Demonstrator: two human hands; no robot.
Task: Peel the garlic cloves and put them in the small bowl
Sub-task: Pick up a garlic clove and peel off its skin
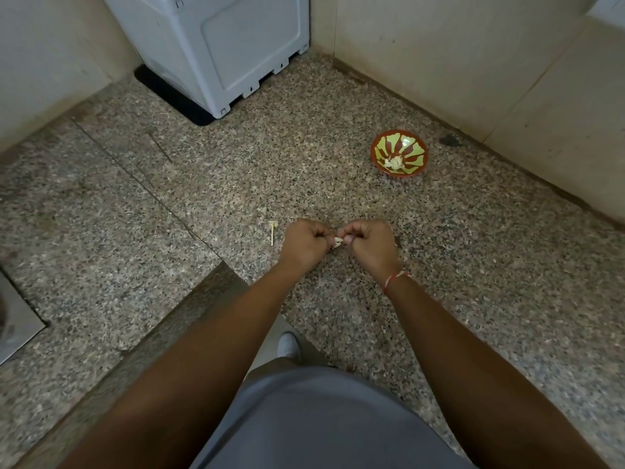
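A pale garlic clove (337,241) sits between my two hands over the speckled granite counter. My left hand (304,243) and my right hand (370,243) both pinch it with curled fingers, knuckles up, so most of the clove is hidden. The small bowl (399,153), red outside with a green and red pattern inside, stands farther back and to the right. White peeled garlic (394,162) lies in its bottom.
A thin pale garlic stem (272,230) lies on the counter just left of my left hand. A white plastic appliance (216,45) stands in the back corner on a dark mat. Tiled walls (473,62) close the counter behind and on the right. A metal sink edge (13,319) shows at far left.
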